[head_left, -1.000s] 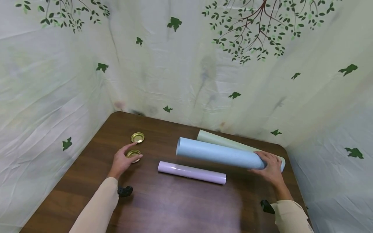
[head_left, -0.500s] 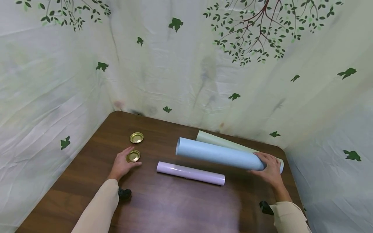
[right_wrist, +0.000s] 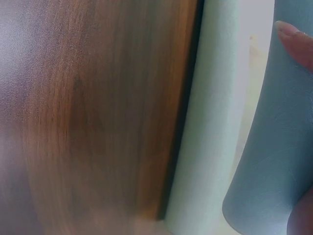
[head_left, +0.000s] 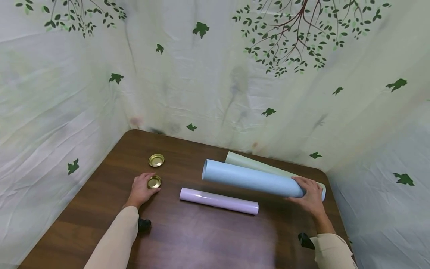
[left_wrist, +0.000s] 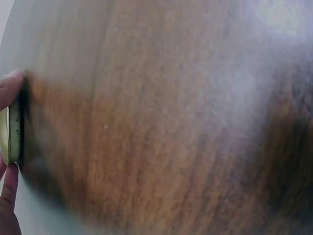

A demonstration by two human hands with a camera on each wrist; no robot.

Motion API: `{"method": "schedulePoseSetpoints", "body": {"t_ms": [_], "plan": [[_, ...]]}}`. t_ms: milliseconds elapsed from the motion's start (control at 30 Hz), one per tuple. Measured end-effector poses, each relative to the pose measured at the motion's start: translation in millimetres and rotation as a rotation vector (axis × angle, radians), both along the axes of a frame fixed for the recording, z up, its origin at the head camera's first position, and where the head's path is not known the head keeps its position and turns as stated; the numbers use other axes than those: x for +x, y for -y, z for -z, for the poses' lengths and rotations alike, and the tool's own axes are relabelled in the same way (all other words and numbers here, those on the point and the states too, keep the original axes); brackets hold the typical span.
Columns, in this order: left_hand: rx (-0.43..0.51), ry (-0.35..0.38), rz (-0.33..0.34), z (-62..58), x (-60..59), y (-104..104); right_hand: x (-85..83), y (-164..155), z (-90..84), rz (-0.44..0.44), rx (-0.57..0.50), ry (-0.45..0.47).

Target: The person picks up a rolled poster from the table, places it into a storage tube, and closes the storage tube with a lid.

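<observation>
In the head view, my left hand (head_left: 139,191) holds a gold jar lid (head_left: 154,182), thumb on its near side and fingers on its far side. The left wrist view shows the same lid (left_wrist: 14,132) edge-on, with fingertips at opposite sides of its rim. On the right, my right hand (head_left: 311,197) grips a light blue roll (head_left: 248,178) near its right end, thumb in front and fingers over the top. The blue roll (right_wrist: 279,137) appears beside the pale green roll (right_wrist: 210,117) in the right wrist view. Its left end hangs above the table.
A second gold lid (head_left: 156,160) lies just behind the held one. The pale green roll rests along the back right, partly hidden. A shorter lilac roll (head_left: 218,201) lies mid-table. Leaf-printed curtain (head_left: 215,74) stands around the brown table (head_left: 111,194).
My left hand has moved down from between the two lids, spread around the nearer one, and closed its thumb and fingers on it. The right hand keeps its grip on the blue roll.
</observation>
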State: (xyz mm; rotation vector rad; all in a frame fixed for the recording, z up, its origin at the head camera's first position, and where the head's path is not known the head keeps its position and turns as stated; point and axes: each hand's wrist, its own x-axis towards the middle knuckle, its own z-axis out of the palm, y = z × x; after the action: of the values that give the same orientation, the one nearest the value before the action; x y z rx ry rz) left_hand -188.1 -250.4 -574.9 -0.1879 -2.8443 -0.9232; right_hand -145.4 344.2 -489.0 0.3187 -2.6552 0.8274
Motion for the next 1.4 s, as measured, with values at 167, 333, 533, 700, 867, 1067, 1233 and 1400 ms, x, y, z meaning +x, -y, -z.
{"method": "schedulePoseSetpoints", "body": {"t_ms": [167,333,533,700,867,1067,1233,1400], "plan": [[-0.038,-0.004,0.006,-4.8,0.9,-1,-0.3,0,0.2,0.002,0.000,-0.002],[-0.036,-0.009,0.015,-5.3,0.2,-1,-0.3,1,0.7,0.002,0.009,-0.012],[0.040,0.013,0.010,-10.4,0.4,-3,-0.2,0,1.2,0.001,0.018,-0.014],[0.136,0.023,0.018,-19.7,0.1,-7,-0.3,0,1.0,-0.003,0.022,-0.027],[0.296,0.063,0.039,-29.6,1.2,-15,-0.6,1,3.6,-0.002,0.027,-0.032],[0.478,0.102,0.106,-41.8,3.4,-28,-0.6,1,4.0,0.003,0.028,-0.023],[0.535,0.126,0.173,-53.0,5.9,-36,0.1,1,2.0,0.009,0.032,-0.014],[0.559,0.138,0.250,-64.5,7.2,-43,-0.2,0,0.4,0.014,0.040,-0.005]]}}
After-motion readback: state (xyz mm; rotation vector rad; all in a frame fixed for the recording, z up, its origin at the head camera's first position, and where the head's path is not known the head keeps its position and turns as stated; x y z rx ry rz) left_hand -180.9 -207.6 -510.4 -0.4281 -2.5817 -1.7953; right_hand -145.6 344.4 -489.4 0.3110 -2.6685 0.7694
